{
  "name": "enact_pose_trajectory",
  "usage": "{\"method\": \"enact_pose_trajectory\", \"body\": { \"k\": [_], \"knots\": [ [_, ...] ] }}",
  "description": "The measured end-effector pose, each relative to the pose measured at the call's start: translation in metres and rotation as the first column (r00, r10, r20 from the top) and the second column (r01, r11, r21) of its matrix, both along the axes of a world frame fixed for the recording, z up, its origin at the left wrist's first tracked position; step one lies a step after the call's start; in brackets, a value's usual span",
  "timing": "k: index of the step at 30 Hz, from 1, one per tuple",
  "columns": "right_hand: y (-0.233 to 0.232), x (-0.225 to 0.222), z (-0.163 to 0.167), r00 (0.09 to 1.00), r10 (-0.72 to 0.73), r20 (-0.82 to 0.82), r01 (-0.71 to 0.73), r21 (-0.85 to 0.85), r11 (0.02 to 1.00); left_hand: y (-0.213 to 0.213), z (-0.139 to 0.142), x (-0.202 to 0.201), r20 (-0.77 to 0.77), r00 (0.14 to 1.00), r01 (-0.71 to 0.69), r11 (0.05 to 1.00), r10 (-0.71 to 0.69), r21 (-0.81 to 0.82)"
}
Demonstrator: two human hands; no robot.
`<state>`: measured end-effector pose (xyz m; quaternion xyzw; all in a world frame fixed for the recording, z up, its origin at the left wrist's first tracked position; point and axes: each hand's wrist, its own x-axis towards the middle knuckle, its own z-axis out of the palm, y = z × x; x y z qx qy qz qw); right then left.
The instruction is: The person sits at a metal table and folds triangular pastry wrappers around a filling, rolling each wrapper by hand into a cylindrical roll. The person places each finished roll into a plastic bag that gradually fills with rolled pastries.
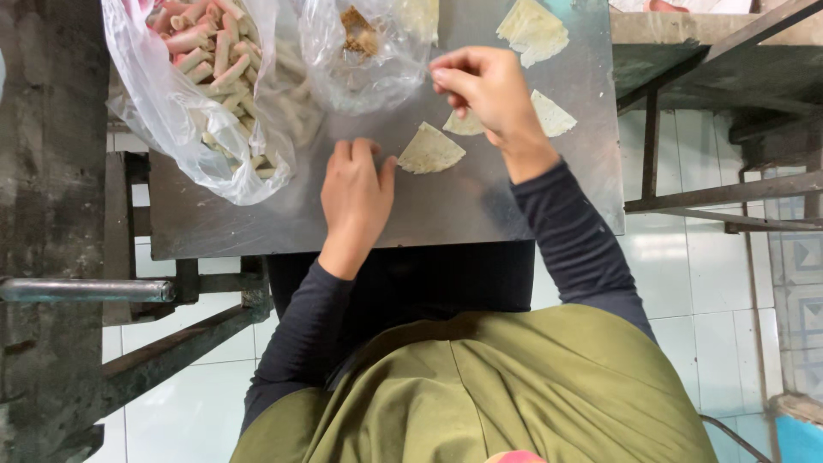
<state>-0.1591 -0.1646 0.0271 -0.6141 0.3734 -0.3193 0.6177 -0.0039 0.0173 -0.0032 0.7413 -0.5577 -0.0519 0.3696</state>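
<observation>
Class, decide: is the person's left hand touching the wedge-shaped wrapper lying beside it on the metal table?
Touching. The head view shows the left hand flat, its fingers meeting the wrapper's left corner.

Pale triangular wrapper (431, 150), lying flat on steel table (446, 210), thumb-side of left hand (356, 193)

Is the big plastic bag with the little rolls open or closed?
Open: the plastic bag's mouth gapes, showing rolls piled inside.
</observation>
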Motion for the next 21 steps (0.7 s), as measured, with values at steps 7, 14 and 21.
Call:
{"method": "enact_pose_trajectory", "body": {
  "k": [7, 14, 21],
  "knots": [
    [0.04, -0.079, 0.015, 0.989, 0.052, -0.136, -0.049, 0.02, 0.999, -0.01, -0.019, -0.018, 0.072, 0.997, -0.016, 0.999, 0.013, 0.042],
    [0.056, -0.104, -0.004, 0.939, 0.086, -0.333, -0.126, -0.102, 0.987, -0.014, -0.022, -0.025, 0.061, 0.998, -0.003, 0.998, 0.006, -0.06],
    [0.067, -0.1, -0.003, 0.914, -0.01, -0.405, -0.244, -0.57, 0.785, -0.012, -0.008, -0.022, -0.298, 0.952, 0.046, 0.994, -0.075, -0.102]
  ]
}}
